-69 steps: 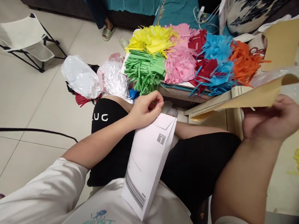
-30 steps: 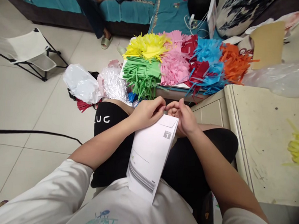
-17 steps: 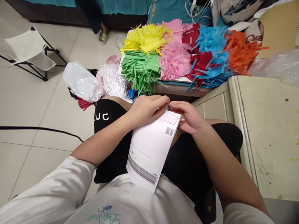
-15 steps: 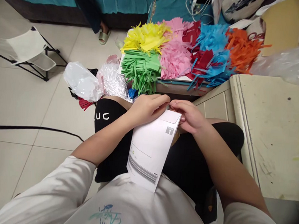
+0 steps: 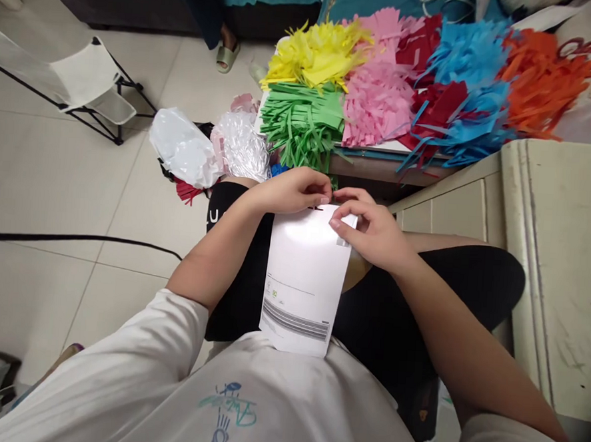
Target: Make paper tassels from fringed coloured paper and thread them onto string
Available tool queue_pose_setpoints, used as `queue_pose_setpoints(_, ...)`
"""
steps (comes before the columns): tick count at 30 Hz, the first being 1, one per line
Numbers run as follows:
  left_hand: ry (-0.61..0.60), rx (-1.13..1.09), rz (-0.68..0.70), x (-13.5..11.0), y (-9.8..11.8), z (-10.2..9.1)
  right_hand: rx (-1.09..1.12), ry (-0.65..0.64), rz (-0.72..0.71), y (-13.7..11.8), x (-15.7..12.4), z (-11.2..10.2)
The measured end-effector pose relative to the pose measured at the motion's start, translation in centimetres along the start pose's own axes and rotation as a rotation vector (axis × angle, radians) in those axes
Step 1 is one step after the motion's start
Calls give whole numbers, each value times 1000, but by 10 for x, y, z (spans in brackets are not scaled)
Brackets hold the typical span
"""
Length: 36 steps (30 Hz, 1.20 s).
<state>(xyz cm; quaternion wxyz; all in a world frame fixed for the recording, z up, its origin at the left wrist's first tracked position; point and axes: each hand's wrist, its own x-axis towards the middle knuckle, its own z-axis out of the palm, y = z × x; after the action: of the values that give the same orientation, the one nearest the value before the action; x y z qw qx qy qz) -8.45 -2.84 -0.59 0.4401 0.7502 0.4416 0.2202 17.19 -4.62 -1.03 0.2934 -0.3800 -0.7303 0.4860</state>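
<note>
Pale, square floor tiles fill the left side from 8 to 11 o'clock, with a white fabric folding stool on black legs at 10 o'clock and a crumpled white plastic bag nearer the centre. Fringed strips lie heaped along the top: a yellow bundle and a green bundle at 12 o'clock, a pink bundle at 1, an orange bundle at 2. Cream panelled cabinet at 3 o'clock. Just below centre, toward 6 o'clock, is a white, rectangular, printed paper packet, its lower end by the white T-shirt; a tan sheet shows beside it at 3 o'clock. At the packet's 11 o'clock corner, the left hand makes a narrow pinch; at its 1 o'clock corner, the right hand curls thumb and forefinger nearly together. What those 2 pinches hold, I cannot tell.
</note>
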Motion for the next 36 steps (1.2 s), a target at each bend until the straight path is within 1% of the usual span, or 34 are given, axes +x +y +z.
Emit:
queue_pose_setpoints(2,-96,-139,6,-4,-2,-11,-11,-70,59,9,1,5)
queue_pose_setpoints(4,-177,-252,12,-11,-3,-23,8,-90,86,15,3,4)
queue_pose_setpoints(7,-210,-304,26,-19,-5,-32,29,-76,64,15,3,-4)
queue_pose_setpoints(9,-194,-299,35,-21,-7,-30,8,-79,28,9,2,-11)
queue_pose_setpoints(12,-165,-267,60,-18,-7,-21,-64,-80,-5,-2,-2,-18)
queue_pose_setpoints(16,-198,-263,147,-13,-4,-12,-165,-99,-33,-12,-6,-18)
queue_pose_setpoints(18,-211,-297,180,-13,-3,-11,-215,-122,-30,-16,-8,-15)
queue_pose_setpoints(20,-222,-297,185,-15,-3,-12,-264,-129,-24,-21,-10,-12)
queue_pose_setpoints(23,-251,-201,176,-18,-3,-15,-283,-119,-18,-26,-11,-11)
queue_pose_setpoints(25,-281,-129,167,-20,-2,-18,-232,-114,-8,-26,-10,-12)
queue_pose_setpoints(27,-291,-86,156,-22,-1,-19,-118,-78,13,-21,-8,-12)
queue_pose_setpoints(29,-284,-66,151,-23,1,-19,12,11,48,-14,-7,-10)
queue_pose_setpoints(31,-281,-60,156,-23,3,-19,85,113,68,-9,-6,-5)
queue_pose_setpoints(33,-295,-64,165,-22,5,-18,69,162,55,-7,-8,0)
queue_pose_setpoints(36,-304,-73,169,-21,5,-16,-60,128,-12,-11,-14,2)
